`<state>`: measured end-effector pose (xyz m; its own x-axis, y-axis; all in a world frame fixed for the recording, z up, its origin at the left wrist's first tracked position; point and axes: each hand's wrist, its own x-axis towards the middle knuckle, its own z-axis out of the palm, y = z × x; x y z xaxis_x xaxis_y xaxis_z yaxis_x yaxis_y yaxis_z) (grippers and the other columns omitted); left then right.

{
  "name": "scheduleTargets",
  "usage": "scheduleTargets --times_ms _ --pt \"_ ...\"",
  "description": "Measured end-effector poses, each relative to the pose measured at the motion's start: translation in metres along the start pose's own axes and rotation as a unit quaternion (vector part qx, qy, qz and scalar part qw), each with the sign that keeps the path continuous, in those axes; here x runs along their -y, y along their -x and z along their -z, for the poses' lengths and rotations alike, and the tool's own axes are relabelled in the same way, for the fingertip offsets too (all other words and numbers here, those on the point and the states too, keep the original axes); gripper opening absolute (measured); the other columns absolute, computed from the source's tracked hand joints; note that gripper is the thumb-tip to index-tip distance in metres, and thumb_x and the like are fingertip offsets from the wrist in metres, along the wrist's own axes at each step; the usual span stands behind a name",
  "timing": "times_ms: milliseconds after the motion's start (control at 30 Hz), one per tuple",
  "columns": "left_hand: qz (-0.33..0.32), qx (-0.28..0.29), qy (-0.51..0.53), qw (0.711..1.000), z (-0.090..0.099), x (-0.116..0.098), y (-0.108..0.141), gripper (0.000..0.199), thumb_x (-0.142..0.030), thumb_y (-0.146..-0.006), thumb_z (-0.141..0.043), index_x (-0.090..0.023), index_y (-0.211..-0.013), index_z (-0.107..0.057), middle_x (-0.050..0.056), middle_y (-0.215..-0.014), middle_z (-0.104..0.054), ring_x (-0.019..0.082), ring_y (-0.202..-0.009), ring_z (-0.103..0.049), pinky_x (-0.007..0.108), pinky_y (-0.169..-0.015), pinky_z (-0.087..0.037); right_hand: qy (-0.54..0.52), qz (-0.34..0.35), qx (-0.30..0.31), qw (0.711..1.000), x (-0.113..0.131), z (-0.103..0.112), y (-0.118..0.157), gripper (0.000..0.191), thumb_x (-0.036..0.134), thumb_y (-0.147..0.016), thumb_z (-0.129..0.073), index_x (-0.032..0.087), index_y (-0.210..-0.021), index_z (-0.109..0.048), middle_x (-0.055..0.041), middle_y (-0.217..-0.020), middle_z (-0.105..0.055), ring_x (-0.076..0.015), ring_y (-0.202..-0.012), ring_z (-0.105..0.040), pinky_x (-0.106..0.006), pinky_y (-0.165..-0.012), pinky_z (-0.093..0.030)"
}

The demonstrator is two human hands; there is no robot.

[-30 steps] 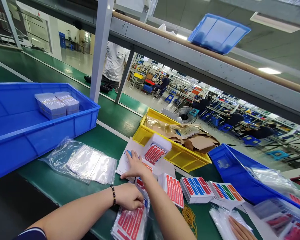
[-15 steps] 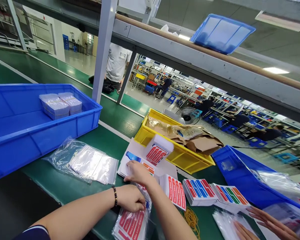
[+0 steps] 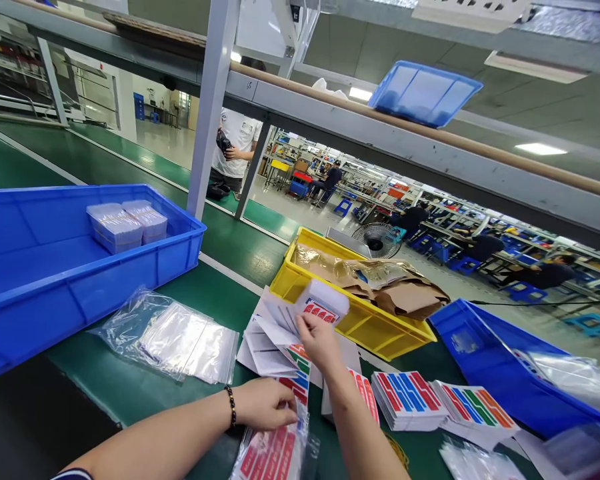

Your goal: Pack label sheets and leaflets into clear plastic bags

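Observation:
My left hand [image 3: 267,403], with a beaded bracelet on its wrist, has its fingers curled at the top of a clear plastic bag [image 3: 275,453] with red-printed label sheets inside. Farther up, my right hand [image 3: 320,340] pinches the edge of a white leaflet [image 3: 275,330], lifted and bent above a loose stack of white leaflets [image 3: 260,350]. Between my hands lies a sheet with orange, green and red labels [image 3: 300,367], partly covered. Beyond my right hand, a stack of red label cards [image 3: 330,303] leans against the yellow bin.
A blue bin [image 3: 130,267] with banded packs stands left, near empty clear bags [image 3: 190,340]. The yellow bin [image 3: 375,333] holds brown paper. Label stacks [image 3: 407,397] and another blue bin [image 3: 485,347] are on the right. A metal shelf post [image 3: 207,120] rises behind.
My right hand has moved up and right from the leaflet stack, drawing a leaflet up. My left hand stays at the bag. The other person's hands at lower right have left view.

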<state>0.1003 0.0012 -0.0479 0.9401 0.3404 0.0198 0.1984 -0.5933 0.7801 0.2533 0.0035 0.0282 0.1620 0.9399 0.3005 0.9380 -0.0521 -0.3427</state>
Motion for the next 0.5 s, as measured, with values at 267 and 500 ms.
scheduleTargets --times_ms 267,500 --pt "0.028 -0.038 0.272 0.961 0.004 -0.001 -0.003 0.05 -0.046 -0.079 -0.047 -0.006 -0.107 -0.055 0.001 -0.06 -0.04 0.007 -0.051 -0.031 0.018 -0.047 -0.023 -0.253 -0.116 -0.175 0.944 -0.022 0.057 0.025 0.045 0.054 -0.076 -0.05 0.01 -0.086 -0.059 -0.0084 -0.087 -0.057 -0.0158 -0.079 -0.053 -0.021 -0.062 -0.043" --pt "-0.098 -0.163 -0.06 0.98 0.004 0.001 0.005 0.032 -0.035 -0.082 -0.041 -0.015 -0.091 -0.065 0.007 -0.074 -0.057 0.016 -0.07 -0.049 0.026 -0.067 -0.034 -0.061 0.227 -0.159 0.959 0.004 0.034 0.061 0.011 0.011 -0.082 -0.046 0.016 -0.09 -0.053 -0.0009 -0.082 -0.055 -0.0065 -0.076 -0.051 -0.017 -0.068 -0.041"
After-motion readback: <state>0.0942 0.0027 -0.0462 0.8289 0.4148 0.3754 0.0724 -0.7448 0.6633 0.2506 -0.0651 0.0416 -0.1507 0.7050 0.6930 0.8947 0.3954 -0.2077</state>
